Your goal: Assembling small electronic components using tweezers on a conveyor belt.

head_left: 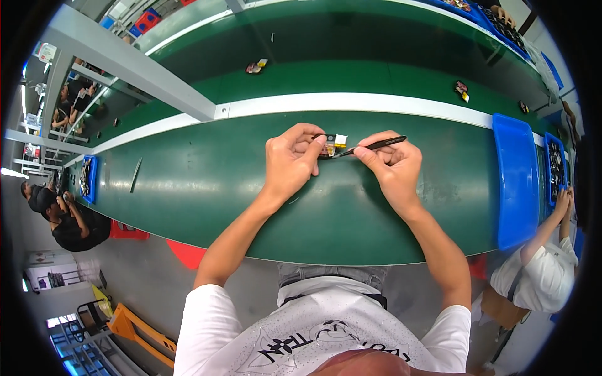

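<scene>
Green bench (207, 182): left hand (291, 160) pinching small yellow-and-silver component (334, 144) above it; right hand (392, 163) gripping black tweezers (370, 146), tips touching component. Work appearing midway, piece not yet set down.

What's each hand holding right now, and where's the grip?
Left hand pinches a small electronic part by its left end, over the green bench. Right hand holds black tweezers near mid-shaft, tips at the part.

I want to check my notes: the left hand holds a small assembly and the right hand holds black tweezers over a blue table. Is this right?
Not quite. The head view shows the table is green, not blue. The left hand does hold the small assembly, and the right hand holds black tweezers.
</scene>
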The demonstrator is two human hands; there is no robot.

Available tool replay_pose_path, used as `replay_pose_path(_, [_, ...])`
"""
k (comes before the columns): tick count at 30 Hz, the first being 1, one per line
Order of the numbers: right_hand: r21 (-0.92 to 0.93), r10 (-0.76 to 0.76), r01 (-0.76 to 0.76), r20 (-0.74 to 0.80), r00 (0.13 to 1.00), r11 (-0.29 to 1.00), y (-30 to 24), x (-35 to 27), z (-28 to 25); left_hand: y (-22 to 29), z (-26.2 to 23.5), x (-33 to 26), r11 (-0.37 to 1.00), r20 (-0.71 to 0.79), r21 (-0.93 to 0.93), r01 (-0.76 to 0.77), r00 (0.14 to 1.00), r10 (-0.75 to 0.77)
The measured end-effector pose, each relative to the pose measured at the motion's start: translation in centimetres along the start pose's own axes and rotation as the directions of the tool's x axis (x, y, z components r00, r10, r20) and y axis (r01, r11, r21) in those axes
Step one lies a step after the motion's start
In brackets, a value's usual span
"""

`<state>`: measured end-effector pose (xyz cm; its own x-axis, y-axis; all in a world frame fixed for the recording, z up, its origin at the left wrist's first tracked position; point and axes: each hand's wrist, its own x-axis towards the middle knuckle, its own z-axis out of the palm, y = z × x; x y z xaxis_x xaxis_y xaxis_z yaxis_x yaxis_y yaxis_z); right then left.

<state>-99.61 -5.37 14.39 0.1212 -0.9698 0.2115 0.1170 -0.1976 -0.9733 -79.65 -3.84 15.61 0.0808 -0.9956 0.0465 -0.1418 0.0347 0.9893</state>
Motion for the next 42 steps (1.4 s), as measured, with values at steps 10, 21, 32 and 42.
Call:
replay_pose_path(10, [-0.189,-0.038,0.032,-0.025,0.999,0.981,0.0,-0.4,0.2,-0.9,0.8,-1.1,0.993,0.002,0.041,-0.111,0.994,0.111])
replay_pose_path(21, [-0.178,0.039,-0.039,-0.003,0.999,0.983,-0.8,-0.4,0.0,-0.8,1.2,-1.3,0.991,0.012,0.029,-0.128,0.992,0.128])
replay_pose_path(32, [0.066,0.29,-0.29,0.015,0.957,0.955,-2.0,0.0,0.1,-1.2,1.2,-1.5,0.969,0.002,0.041,-0.244,0.97,0.244])
replay_pose_path(42, [0.1,0.234,-0.238,0.055,0.971,0.966,-0.9,0.2,-0.1,-0.8,1.6,-1.5,0.987,-0.038,-0.029,-0.16,0.987,0.158])
